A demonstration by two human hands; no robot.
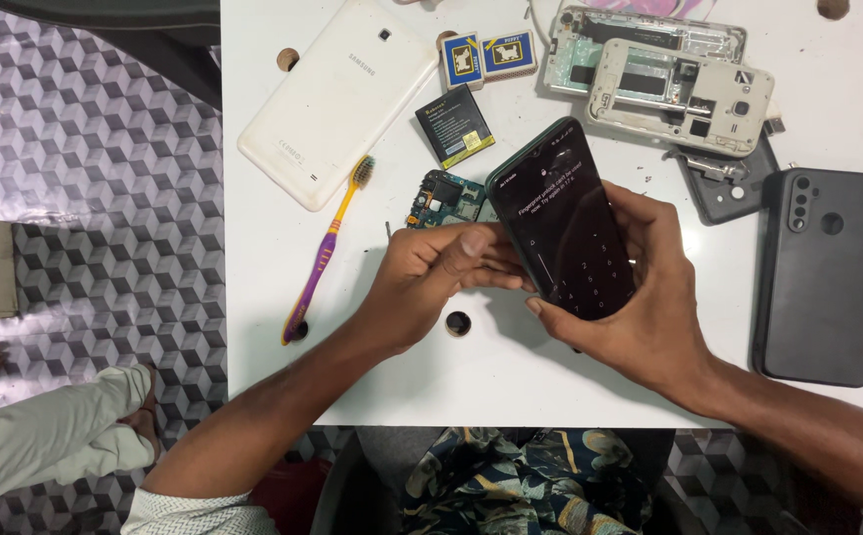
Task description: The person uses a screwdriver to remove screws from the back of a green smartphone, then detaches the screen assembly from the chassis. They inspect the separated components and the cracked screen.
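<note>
Both hands meet at the centre of the frame over a white table (283, 327), clamped together on a dark green-edged smartphone with a lit black screen (562, 223). From the right, the right hand (649, 297) cradles the phone's back and lower edge, fingers curled under it, while the left hand (431, 282) pinches its left edge, thumb lying along the side. The phone is tilted, its top pointing toward the upper middle of the frame. Just behind the left hand lies a small green circuit board (448, 198), and above that a black rectangular battery with a yellow stripe (454, 125). A yellow and purple toothbrush (327, 253) lies left of centre, beside a white tablet lying face down (337, 99) at upper left. Two bare cream-coloured phone frames (664, 74) sit at upper right, and a dark grey phone lying face down (820, 272) rests at the right edge.
</note>
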